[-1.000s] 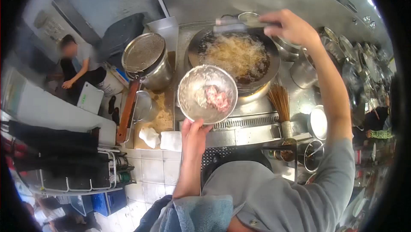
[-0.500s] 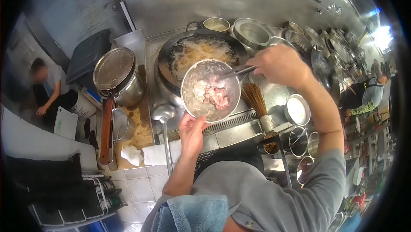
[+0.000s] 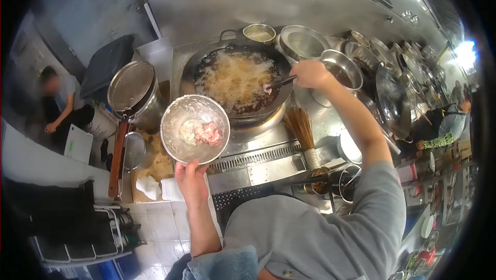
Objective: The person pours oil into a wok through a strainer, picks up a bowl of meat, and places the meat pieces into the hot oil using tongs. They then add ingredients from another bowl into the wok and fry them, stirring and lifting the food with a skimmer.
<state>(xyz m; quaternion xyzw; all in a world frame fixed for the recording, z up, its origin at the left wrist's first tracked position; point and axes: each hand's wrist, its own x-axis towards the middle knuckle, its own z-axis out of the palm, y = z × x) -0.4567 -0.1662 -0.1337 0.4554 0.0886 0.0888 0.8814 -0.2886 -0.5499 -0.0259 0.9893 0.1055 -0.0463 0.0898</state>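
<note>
I had the left hand (image 3: 192, 183) clamped on the near rim of a round silver metal bowl (image 3: 173, 129), pink raw meat (image 3: 208, 133) inside. Right hand (image 3: 310, 74) was closed around dark slender tongs (image 3: 282, 81), a small pale-pink meat piece (image 3: 267, 88) at their tips, over the right side of a wide black metal wok (image 3: 287, 93) of bubbling golden-brown oil (image 3: 232, 78). Main risk I saw: splash. A loose tip grip could have dropped the piece, and wet meat in hot oil spits; the bare forearm was near enough to catch it. Second: bowl sat close by the wok, couldn't tell if touching. One-sided rim hold, so a bump or greasy fingers could have tipped it. Bristles of the brown straw brush (image 3: 298, 124) were near the hot wok too; scorch risk.
</note>
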